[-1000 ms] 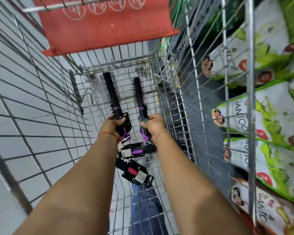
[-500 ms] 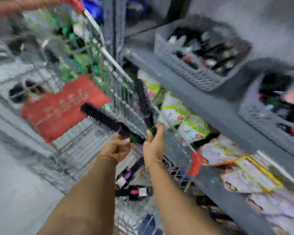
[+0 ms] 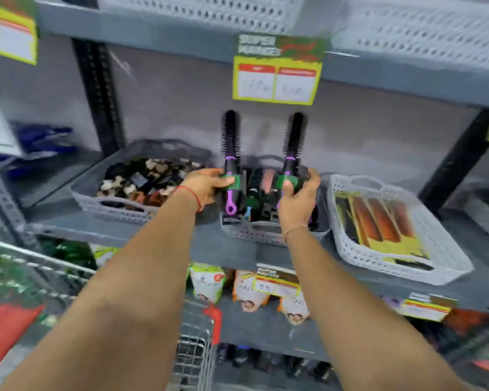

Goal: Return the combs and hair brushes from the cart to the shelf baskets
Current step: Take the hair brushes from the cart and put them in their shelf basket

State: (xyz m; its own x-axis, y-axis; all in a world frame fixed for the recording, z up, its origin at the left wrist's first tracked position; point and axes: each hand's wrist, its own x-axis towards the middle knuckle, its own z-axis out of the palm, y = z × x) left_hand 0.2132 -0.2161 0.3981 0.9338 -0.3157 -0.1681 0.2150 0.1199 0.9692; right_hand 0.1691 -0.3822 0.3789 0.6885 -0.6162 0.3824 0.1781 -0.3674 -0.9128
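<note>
My left hand [image 3: 206, 184] grips a black round hair brush [image 3: 231, 136] with a purple handle, held upright. My right hand [image 3: 297, 198] grips a second, matching round hair brush [image 3: 293, 139], also upright. Both brushes hang just above the middle grey shelf basket [image 3: 254, 234], which holds more dark brushes. The wire cart [image 3: 194, 359] shows only as a corner at the bottom, below my arms.
A grey basket of hair clips [image 3: 110, 206] stands to the left, and a white basket of packaged combs [image 3: 435, 249] to the right. A price sign [image 3: 277, 71] hangs from the shelf above. Snack bags [image 3: 249, 292] fill the shelf below.
Both hands lifted the two brushes out of the cart and carried them up to the shelf. The view swung from the cart interior to the shelf baskets.
</note>
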